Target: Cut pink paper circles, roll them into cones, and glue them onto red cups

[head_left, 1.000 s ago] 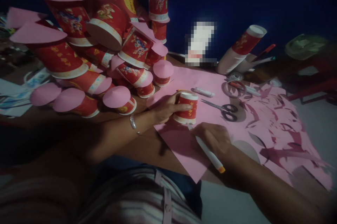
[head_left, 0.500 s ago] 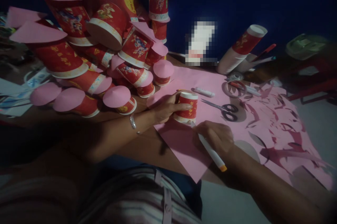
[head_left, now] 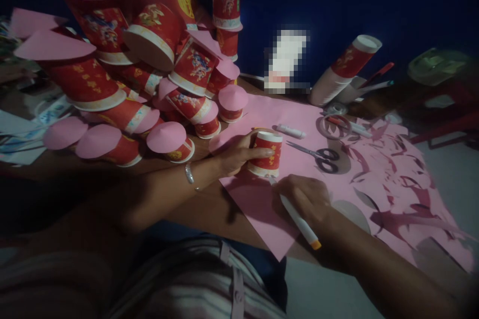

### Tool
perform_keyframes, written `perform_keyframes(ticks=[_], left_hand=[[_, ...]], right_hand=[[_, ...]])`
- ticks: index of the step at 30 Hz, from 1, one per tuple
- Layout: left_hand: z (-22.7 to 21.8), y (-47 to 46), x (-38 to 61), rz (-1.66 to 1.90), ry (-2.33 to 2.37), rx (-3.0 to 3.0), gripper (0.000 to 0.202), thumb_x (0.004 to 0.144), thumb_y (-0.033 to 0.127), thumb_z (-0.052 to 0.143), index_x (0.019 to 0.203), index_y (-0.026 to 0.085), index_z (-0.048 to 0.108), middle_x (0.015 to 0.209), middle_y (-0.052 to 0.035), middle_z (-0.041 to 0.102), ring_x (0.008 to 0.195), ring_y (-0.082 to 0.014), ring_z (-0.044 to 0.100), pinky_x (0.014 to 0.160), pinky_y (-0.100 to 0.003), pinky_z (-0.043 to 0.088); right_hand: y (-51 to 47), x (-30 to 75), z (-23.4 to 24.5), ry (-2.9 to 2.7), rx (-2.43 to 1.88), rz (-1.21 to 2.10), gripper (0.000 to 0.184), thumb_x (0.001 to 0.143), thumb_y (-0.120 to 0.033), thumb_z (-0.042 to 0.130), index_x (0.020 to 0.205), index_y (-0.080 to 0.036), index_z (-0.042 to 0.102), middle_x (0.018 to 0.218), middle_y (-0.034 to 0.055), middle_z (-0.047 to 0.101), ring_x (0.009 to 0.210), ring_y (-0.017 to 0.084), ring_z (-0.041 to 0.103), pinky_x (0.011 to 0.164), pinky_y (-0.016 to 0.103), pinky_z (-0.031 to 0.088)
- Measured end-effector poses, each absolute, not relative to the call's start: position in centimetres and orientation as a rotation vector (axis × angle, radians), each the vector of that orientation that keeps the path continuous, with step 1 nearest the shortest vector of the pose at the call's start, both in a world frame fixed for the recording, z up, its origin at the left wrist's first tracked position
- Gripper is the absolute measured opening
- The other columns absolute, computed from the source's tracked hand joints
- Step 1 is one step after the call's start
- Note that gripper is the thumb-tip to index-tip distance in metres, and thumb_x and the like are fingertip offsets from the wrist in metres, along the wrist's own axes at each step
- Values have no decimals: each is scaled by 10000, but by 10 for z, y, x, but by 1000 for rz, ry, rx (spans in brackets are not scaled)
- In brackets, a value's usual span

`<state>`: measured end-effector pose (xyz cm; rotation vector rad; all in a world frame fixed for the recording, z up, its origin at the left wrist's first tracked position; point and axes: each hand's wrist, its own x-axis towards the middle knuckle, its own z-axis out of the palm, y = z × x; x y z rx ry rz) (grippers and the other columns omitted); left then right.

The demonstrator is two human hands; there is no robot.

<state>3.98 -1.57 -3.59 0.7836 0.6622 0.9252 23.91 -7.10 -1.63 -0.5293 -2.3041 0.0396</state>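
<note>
My left hand (head_left: 238, 153) is closed round the side of a red paper cup (head_left: 268, 153) with gold lettering. The cup stands upside down, its white rim low over the pink paper sheet (head_left: 258, 204). Pinched in my right hand (head_left: 305, 194) is a white marker (head_left: 299, 219) with an orange-yellow end. Its tip is at the cup's lower rim; whether it touches is too small to tell. Black-handled scissors (head_left: 316, 155) lie on the pink paper to the right of the cup, and a white marker cap or short tube (head_left: 290, 131) lies behind it.
Many red cups with pink paper cones (head_left: 80, 72) are piled at the left. A stack of paper cups (head_left: 346, 67) leans at the back right, near a roll of tape (head_left: 333, 126). Pink paper scraps (head_left: 400, 174) cover the right side of the table (head_left: 202, 209).
The marker tip has shifted slightly left and down along the cup's rim, with my right hand moving a little. My left hand keeps its hold on the cup.
</note>
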Motion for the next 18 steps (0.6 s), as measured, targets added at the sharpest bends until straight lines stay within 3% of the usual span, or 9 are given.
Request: perform_keyframes(ticks=[7, 12, 18], left_hand=[[-36, -16, 40, 934, 684, 813, 558, 682, 232, 875, 1183, 191, 633, 1043, -49, 685, 940, -191, 651, 876, -367, 524], [-35, -17, 40, 919, 696, 836, 601, 679, 241, 881, 1221, 196, 626, 1060, -54, 692, 969, -204, 656, 906, -384, 520], [-37, -16, 40, 919, 681, 797, 567, 683, 229, 877, 1196, 200, 639, 1020, -37, 691, 931, -188, 653, 903, -387, 516]], right_hand=[[-72, 242, -15, -2363, -567, 65, 136, 984, -72, 499, 939, -178, 571, 705, 5, 598, 551, 134, 506, 514, 278, 417], [-69, 238, -15, -2335, -547, 20, 111, 955, -42, 562, 951, -152, 575, 692, -11, 581, 533, 113, 477, 482, 261, 377], [-71, 242, -21, -2287, -517, 8, 140, 915, -39, 609, 959, -171, 598, 695, -25, 604, 545, 114, 515, 510, 263, 417]])
